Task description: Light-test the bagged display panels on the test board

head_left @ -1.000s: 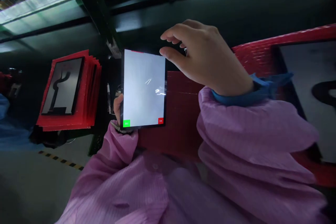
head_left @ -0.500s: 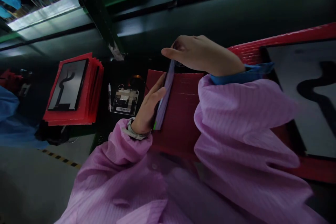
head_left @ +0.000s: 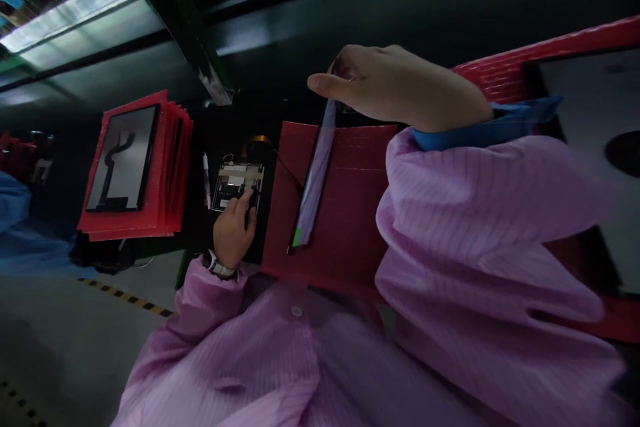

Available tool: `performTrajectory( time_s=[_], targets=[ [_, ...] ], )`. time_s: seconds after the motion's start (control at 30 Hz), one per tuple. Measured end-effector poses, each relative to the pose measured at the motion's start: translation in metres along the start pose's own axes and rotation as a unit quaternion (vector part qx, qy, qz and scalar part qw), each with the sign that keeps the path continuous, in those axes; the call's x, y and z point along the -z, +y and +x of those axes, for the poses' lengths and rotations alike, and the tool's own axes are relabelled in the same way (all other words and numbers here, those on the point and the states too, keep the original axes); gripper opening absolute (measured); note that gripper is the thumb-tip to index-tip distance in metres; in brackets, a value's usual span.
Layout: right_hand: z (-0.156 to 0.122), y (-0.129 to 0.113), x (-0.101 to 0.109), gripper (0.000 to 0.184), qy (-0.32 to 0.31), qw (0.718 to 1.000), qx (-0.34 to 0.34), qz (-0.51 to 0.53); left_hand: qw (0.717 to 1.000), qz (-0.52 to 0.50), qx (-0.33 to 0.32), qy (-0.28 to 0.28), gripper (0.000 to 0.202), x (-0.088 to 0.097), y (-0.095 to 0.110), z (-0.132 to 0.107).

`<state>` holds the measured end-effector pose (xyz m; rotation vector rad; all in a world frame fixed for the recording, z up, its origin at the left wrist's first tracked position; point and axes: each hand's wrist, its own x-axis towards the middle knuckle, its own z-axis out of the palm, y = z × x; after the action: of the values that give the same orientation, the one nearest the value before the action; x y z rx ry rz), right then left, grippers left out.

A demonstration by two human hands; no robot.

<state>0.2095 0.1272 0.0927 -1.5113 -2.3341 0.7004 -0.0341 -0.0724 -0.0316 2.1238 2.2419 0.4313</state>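
In the head view, my right hand (head_left: 385,87) grips the top end of a thin flat screen panel (head_left: 316,180). The panel stands tilted, nearly edge-on, above a red sheet (head_left: 353,213). A green mark shows at its lower corner. To the left, my left hand (head_left: 234,230) reaches over a small electronic board unit (head_left: 237,180), with its index finger stretched onto it and the thumb apart. An orange flex cable (head_left: 259,139) and a thin wire run from beside the unit towards the panel. A white pen (head_left: 207,180) lies just left of the unit.
A stack of red sheets (head_left: 173,173) with a screen panel (head_left: 125,157) on top stands at the left. Another large panel (head_left: 580,90) lies on red padding (head_left: 495,80) at the right. A blue sleeve (head_left: 30,240) of another person shows at the far left.
My left hand has let go of the panel and moved left onto the board unit. My right hand still holds the panel's top end in about the same place.
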Motion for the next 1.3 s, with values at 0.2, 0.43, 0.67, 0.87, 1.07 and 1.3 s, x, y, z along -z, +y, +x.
performTrajectory(
  time_s=[0.2, 0.43, 0.67, 0.87, 1.07, 1.3],
  targets=[
    [0.001, 0.002, 0.001, 0.046, -0.003, 1.0, -0.009, -0.008, 0.994, 0.1, -0.024, -0.046, 0.043, 0.004, 0.005, 0.002],
    [-0.002, -0.001, 0.0, 0.045, 0.006, 1.0, -0.009, -0.009, 0.986, 0.141, -0.037, -0.087, 0.047, 0.002, 0.007, -0.001],
    [-0.008, -0.003, 0.001, 0.04, 0.019, 1.0, -0.007, 0.016, 0.997, 0.067, -0.033, -0.034, 0.045, -0.003, 0.003, -0.001],
    [-0.027, -0.003, 0.006, 0.029, 0.092, 0.986, -0.124, 0.063, 0.957, -0.058, -0.285, 0.013, 0.056, 0.004, -0.006, -0.002],
    [-0.056, 0.027, 0.014, 0.034, 0.18, 0.952, -0.207, 0.134, 0.938, -0.052, -0.336, -0.071, 0.064, -0.006, -0.007, 0.009],
    [-0.06, 0.043, -0.01, 0.036, 0.24, 0.887, -0.138, 0.37, 0.947, -0.093, -0.29, -0.097, 0.1, -0.007, -0.01, 0.012]
  ],
)
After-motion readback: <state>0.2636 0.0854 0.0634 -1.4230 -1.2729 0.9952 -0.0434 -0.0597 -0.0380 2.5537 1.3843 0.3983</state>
